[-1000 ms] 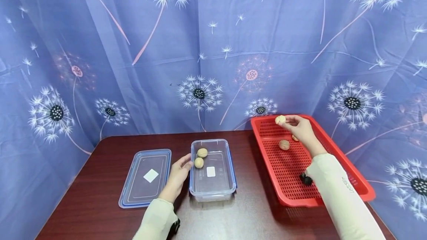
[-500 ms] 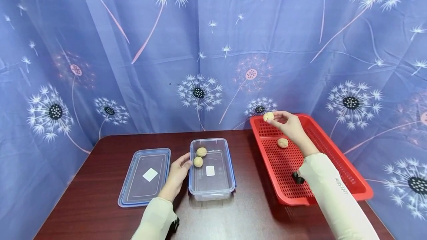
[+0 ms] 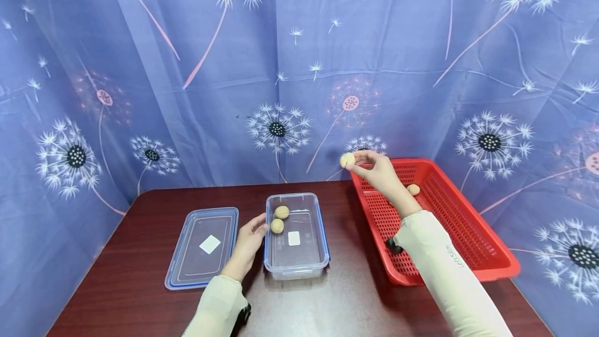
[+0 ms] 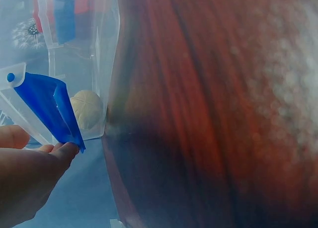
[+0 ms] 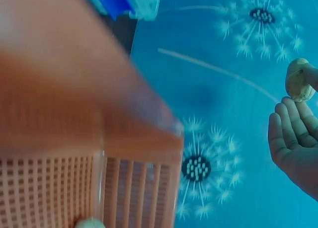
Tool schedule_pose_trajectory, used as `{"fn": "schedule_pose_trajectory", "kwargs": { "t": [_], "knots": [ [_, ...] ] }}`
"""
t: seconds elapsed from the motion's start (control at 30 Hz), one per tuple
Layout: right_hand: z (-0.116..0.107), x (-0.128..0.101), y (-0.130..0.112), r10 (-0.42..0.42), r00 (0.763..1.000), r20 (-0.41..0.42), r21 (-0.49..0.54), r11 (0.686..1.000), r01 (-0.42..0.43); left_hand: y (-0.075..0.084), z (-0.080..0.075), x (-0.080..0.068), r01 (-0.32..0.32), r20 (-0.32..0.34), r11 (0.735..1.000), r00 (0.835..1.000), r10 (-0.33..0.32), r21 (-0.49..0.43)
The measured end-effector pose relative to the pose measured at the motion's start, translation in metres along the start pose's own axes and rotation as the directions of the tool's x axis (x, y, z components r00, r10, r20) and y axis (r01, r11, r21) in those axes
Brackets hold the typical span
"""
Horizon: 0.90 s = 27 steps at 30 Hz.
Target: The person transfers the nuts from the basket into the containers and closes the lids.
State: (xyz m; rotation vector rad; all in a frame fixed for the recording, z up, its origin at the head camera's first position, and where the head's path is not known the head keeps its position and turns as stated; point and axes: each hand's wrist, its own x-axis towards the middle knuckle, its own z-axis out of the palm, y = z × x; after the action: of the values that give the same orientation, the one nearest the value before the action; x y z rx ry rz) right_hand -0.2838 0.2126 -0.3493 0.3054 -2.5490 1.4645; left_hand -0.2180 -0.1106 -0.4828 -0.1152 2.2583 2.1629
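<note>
My right hand (image 3: 380, 171) pinches a walnut (image 3: 347, 159) between thumb and fingertips, above the far left rim of the red basket (image 3: 477, 233). The right wrist view shows the same walnut (image 5: 298, 81) at its right edge. My left hand (image 3: 249, 241) touches the left side of a clear plastic box (image 3: 299, 261). From the left wrist, its fingertips (image 4: 67, 149) meet the lower edge of the box's blue latch (image 4: 52, 106). Two walnuts, one farther (image 3: 282, 212) and one nearer (image 3: 277, 226), lie at the box's left side.
A clear lid (image 3: 201, 269) with a blue seal lies on the dark red table (image 3: 346, 306), left of the box. A walnut (image 3: 413, 189) sits in the basket; my right forearm hides part of the inside. A blue dandelion-print curtain (image 3: 224, 118) stands behind.
My right hand has carried the walnut leftward, from over the basket's interior to its far left corner. My left hand and the box have stayed in place.
</note>
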Motion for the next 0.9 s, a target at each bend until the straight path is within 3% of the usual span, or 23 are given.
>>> {"fn": "schedule_pose_trajectory", "kwargs": {
  "t": [0.27,0.4,0.9],
  "knots": [
    [0.028,-0.004,-0.014,-0.079,0.997,0.014,0.02,0.997,0.079,0.001,0.0,-0.002,-0.002,0.014,1.0,1.0,0.002,-0.006],
    [0.04,-0.01,-0.033,-0.109,0.994,0.03,0.06,0.992,0.107,0.001,-0.001,-0.002,0.002,0.011,1.0,1.0,-0.002,-0.009],
    [0.095,-0.024,-0.039,-0.039,0.998,0.048,0.194,0.981,0.029,0.002,0.001,-0.002,0.002,0.005,1.0,1.0,-0.002,0.008]
  ]
}}
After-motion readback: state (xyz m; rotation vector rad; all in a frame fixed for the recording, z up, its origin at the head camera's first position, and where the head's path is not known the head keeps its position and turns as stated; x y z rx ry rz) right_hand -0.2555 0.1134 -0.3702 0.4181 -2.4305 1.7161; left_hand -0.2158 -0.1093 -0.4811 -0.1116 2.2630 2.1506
